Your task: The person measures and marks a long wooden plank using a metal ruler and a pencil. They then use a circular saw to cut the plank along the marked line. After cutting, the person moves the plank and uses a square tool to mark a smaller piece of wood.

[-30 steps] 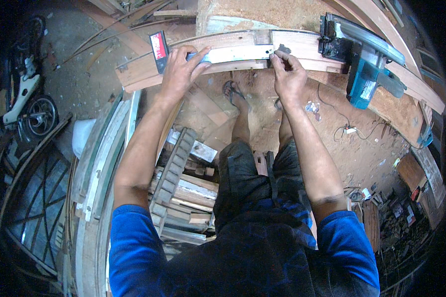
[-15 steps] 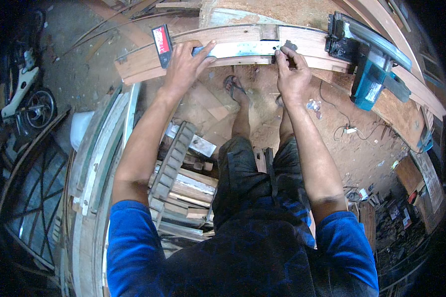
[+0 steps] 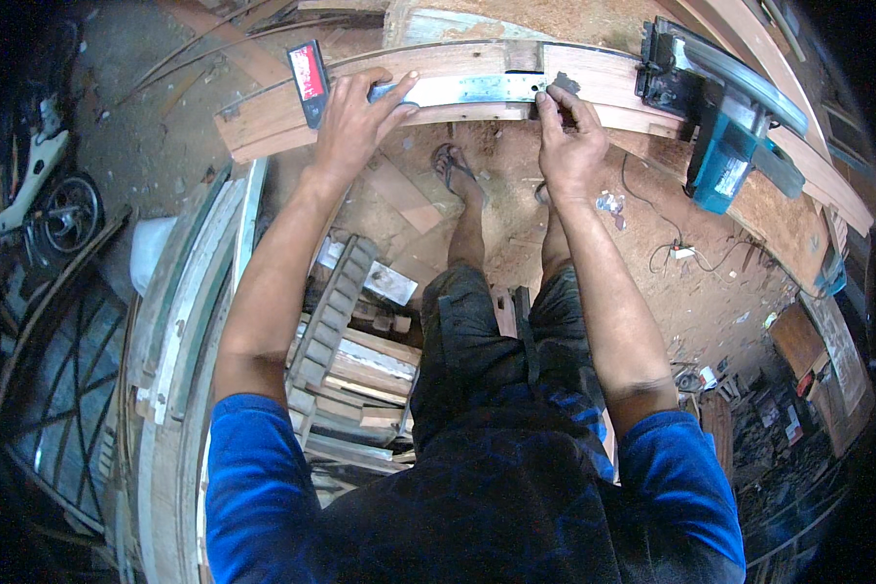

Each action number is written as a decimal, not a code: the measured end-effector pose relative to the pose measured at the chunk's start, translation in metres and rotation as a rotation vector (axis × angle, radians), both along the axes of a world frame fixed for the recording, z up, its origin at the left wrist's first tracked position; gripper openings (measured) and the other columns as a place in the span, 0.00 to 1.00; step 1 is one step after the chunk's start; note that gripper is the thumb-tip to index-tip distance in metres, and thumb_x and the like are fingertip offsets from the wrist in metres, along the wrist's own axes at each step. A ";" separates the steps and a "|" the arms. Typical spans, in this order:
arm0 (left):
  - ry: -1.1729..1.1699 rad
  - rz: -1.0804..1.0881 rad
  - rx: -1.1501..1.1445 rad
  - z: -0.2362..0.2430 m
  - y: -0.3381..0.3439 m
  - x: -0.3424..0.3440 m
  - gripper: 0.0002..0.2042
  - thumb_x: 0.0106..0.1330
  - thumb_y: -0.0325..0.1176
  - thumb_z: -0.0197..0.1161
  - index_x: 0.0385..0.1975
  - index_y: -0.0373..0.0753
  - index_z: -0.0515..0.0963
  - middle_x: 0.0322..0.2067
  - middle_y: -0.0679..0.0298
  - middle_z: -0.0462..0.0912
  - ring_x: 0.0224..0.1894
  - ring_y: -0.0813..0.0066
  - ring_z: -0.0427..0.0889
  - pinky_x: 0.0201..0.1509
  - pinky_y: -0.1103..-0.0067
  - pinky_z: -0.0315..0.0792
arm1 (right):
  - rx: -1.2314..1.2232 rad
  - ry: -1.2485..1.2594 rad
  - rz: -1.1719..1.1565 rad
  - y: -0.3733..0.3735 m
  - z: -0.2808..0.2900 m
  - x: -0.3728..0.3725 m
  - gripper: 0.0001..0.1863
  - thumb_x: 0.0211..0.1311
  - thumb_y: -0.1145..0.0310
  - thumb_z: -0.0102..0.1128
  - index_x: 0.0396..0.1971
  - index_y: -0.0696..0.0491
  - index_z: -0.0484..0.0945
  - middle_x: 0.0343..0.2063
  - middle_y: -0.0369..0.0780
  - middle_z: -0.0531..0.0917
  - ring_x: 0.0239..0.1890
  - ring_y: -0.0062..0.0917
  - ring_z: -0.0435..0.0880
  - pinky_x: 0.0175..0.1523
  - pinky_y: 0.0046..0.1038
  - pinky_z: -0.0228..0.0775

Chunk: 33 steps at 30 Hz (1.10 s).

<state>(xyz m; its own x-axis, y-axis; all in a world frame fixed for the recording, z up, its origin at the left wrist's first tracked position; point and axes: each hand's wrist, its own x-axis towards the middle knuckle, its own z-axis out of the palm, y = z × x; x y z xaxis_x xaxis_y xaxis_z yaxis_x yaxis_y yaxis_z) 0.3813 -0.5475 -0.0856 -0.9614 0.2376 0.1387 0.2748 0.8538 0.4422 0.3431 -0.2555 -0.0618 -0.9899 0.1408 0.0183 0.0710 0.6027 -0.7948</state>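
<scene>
A long curved wooden plank [image 3: 263,122] lies across in front of me. A metal square [image 3: 477,90] with a bluish handle rests flat on it. My left hand [image 3: 355,117] presses down on the handle end, fingers spread over it. My right hand [image 3: 569,146] is at the blade's right end, its fingertips pinched on a small dark marking tool [image 3: 561,88] that touches the wood. Both forearms reach out from blue sleeves.
A red and black flat object [image 3: 309,70] lies on the plank left of my left hand. A blue power saw [image 3: 725,127] sits on the plank's right part. Stacked wood pieces [image 3: 350,360] and curved frames [image 3: 180,321] stand at my left on the dirt floor.
Both hands stay on the plank and square. The plank sits slightly higher in view, and my right fingertips have shifted a little along the blade's end.
</scene>
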 end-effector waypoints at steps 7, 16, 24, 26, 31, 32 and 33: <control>0.001 0.010 -0.016 -0.002 0.001 -0.001 0.24 0.65 0.44 0.69 0.63 0.60 0.80 0.52 0.62 0.78 0.51 0.58 0.74 0.56 0.65 0.72 | 0.002 0.034 0.026 -0.001 0.000 -0.001 0.09 0.65 0.69 0.71 0.41 0.56 0.87 0.33 0.41 0.86 0.31 0.25 0.83 0.39 0.27 0.76; 0.045 -0.007 0.037 -0.002 0.001 -0.002 0.24 0.66 0.41 0.70 0.64 0.59 0.79 0.51 0.58 0.77 0.50 0.56 0.74 0.55 0.64 0.73 | 0.002 0.009 0.006 0.001 -0.003 -0.003 0.09 0.64 0.71 0.70 0.42 0.57 0.87 0.31 0.41 0.86 0.30 0.23 0.82 0.39 0.26 0.76; -0.061 -0.041 0.018 -0.002 0.011 0.034 0.26 0.64 0.46 0.69 0.63 0.55 0.79 0.51 0.60 0.77 0.50 0.56 0.75 0.56 0.64 0.72 | -0.007 -0.040 0.076 0.010 0.001 0.014 0.09 0.64 0.71 0.71 0.42 0.58 0.88 0.32 0.38 0.86 0.31 0.19 0.80 0.39 0.23 0.74; -0.067 -0.024 0.001 -0.003 0.014 0.050 0.27 0.64 0.46 0.70 0.64 0.54 0.78 0.51 0.61 0.77 0.50 0.57 0.75 0.55 0.65 0.72 | -0.030 -0.111 0.085 0.013 0.003 0.024 0.09 0.64 0.72 0.71 0.42 0.59 0.88 0.31 0.37 0.84 0.31 0.16 0.78 0.39 0.21 0.72; -0.004 -0.032 -0.029 -0.006 0.013 0.055 0.29 0.61 0.44 0.73 0.65 0.55 0.77 0.50 0.63 0.76 0.49 0.58 0.75 0.54 0.66 0.74 | -0.037 -0.072 0.091 0.015 0.003 0.031 0.09 0.65 0.73 0.71 0.43 0.60 0.87 0.30 0.36 0.83 0.31 0.15 0.77 0.38 0.20 0.71; -0.026 -0.027 -0.032 -0.005 0.012 0.053 0.30 0.60 0.43 0.73 0.65 0.55 0.76 0.50 0.63 0.76 0.49 0.58 0.75 0.54 0.66 0.74 | -0.044 -0.067 0.075 0.014 0.003 0.029 0.09 0.65 0.73 0.71 0.42 0.60 0.87 0.31 0.36 0.83 0.31 0.16 0.77 0.38 0.20 0.71; -0.047 -0.023 -0.033 -0.003 0.011 0.050 0.31 0.60 0.43 0.74 0.66 0.55 0.76 0.50 0.63 0.76 0.49 0.59 0.75 0.53 0.66 0.74 | -0.050 -0.066 0.073 0.014 0.003 0.027 0.09 0.65 0.73 0.71 0.42 0.60 0.87 0.31 0.36 0.84 0.31 0.16 0.77 0.38 0.20 0.71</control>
